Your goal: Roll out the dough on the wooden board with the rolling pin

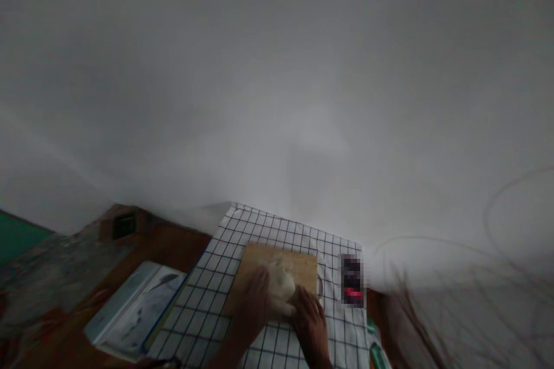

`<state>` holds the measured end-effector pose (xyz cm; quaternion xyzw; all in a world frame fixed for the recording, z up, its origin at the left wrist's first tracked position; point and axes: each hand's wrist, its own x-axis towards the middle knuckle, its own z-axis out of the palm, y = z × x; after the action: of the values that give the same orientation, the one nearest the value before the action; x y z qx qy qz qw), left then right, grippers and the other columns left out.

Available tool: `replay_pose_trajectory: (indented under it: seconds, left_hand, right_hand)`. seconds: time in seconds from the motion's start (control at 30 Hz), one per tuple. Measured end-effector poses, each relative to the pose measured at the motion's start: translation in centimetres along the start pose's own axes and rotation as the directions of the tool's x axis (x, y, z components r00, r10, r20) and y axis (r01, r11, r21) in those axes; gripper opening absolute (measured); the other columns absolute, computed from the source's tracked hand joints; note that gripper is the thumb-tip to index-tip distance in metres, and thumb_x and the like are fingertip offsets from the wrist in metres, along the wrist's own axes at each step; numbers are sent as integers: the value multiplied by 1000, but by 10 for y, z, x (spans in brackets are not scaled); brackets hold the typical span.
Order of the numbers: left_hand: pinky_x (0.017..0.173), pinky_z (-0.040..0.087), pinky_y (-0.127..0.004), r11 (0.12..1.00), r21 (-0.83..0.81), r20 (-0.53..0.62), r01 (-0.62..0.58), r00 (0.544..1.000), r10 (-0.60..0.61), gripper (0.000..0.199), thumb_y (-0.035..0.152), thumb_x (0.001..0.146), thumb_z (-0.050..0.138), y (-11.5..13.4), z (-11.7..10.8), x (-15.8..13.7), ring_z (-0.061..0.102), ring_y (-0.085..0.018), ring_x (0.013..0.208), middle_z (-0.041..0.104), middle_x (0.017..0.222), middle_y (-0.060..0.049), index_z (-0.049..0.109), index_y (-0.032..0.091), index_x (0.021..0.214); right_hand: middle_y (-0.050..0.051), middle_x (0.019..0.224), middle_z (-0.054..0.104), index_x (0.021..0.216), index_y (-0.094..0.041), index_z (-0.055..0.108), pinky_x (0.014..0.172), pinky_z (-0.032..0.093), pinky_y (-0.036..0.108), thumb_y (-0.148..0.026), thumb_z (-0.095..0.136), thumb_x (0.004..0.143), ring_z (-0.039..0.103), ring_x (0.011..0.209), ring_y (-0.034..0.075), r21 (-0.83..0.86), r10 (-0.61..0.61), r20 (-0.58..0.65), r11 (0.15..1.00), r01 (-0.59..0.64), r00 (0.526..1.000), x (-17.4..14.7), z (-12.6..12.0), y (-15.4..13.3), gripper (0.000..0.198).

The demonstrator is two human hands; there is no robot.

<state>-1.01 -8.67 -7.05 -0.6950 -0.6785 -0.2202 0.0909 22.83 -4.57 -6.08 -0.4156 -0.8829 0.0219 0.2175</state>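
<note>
A pale lump of dough (281,281) lies on a light wooden cutting board (253,256). Its lower edge spreads out toward me in a flatter strip. My left hand (255,300) presses against the left side of the dough, fingers pointing away from me. On the other side, my right hand (309,314) has its fingers bent over the lower right edge of the dough. Between them, both hands grip the lump. My left thumb and palm are hard to make out in the dim light.
Beneath the board is a white checked cloth (199,294). A blurred-out dark and red item (352,282) sits at its right edge, with a green bottle-like object (378,354) below. Left of the cloth lies a pale, flat case-like object (136,308). A white wall (277,98) rises behind.
</note>
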Motion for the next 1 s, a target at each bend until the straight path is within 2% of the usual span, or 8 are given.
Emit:
replay_pose_trajectory:
  seconds: [0.13,0.33,0.47,0.57,0.67,0.8,0.9,1.0]
  left_hand:
    - [115,41,-46,999,-10,5,33,999,-33,68,27,100,38,4,4,-8,40,-27,146,42,159,-12,12,17,163]
    - [115,41,-51,988,-7,-37,152,988,-152,71,19,98,38,11,8,-5,34,-30,149,39,161,-11,12,20,163]
    - [119,34,-55,974,-14,-69,227,971,-227,73,19,97,41,21,1,5,27,-32,152,32,164,-13,11,19,163]
    - [121,30,-57,966,-7,-52,260,964,-260,76,18,95,42,27,-1,19,25,-33,153,27,166,-14,8,16,163]
    - [122,28,-56,968,4,5,250,968,-250,78,18,94,42,29,0,30,25,-32,153,25,166,-15,6,14,163]
    - [123,26,-53,966,-3,23,260,965,-260,77,18,94,40,31,-3,39,26,-29,153,24,166,-12,7,15,163]
    - [122,25,-54,954,-1,26,301,953,-301,77,19,94,40,34,-7,43,26,-30,153,24,166,-12,8,14,163]
    - [122,27,-54,937,-9,68,348,935,-347,77,19,92,41,37,-7,45,26,-31,153,23,167,-11,11,14,163]
  right_hand:
    - [3,110,74,110,-29,69,92,49,37,-27,65,93,68,101,23,28,-18,233,1000,12,972,11,-11,14,18]
    - [4,114,69,113,-25,66,93,47,36,-36,71,90,64,107,24,149,-227,596,974,172,770,72,-48,27,25]
    - [4,112,69,110,-25,68,89,47,32,-41,71,89,66,104,23,187,-290,647,957,223,705,112,-58,43,27]
    - [5,110,69,103,-23,69,78,49,30,-48,76,83,68,93,23,207,-325,688,945,254,649,134,-49,58,32]
    - [6,110,69,110,-21,68,72,50,31,-55,80,76,68,85,24,228,-351,717,934,274,602,154,-35,68,50]
    - [12,129,64,136,-22,56,90,50,37,-60,80,72,63,109,30,299,-442,696,895,331,565,178,-21,74,78]
    - [14,152,49,149,-25,46,111,37,48,-64,75,74,48,134,35,393,-584,628,808,438,515,193,-13,77,89]
    - [14,165,29,157,-24,34,120,22,54,-70,69,76,29,149,37,473,-693,570,716,513,441,202,-3,84,100]
